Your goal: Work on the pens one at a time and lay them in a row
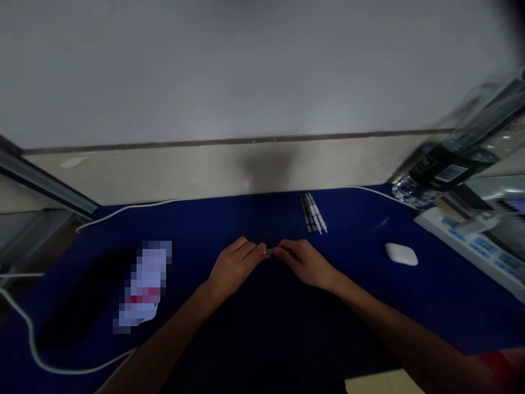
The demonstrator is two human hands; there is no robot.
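My left hand (235, 265) and my right hand (305, 261) meet over the middle of the blue table, both closed. Between their fingertips shows a short bit of a thin grey pen-like rod (269, 251), pinched from both sides. Most of it is hidden by my fingers, so its full shape cannot be made out. Just beyond my right hand, several pens (313, 213) lie side by side, dark ones on the left and white ones on the right.
A phone (145, 282) with a pixelated screen lies at left beside a white cable (53, 371). Right of my hands are a white earbud case (401, 254), a power strip (471, 243) and a plastic bottle (447, 167). A pale wall (262, 71) rises behind the blue table (205, 219).
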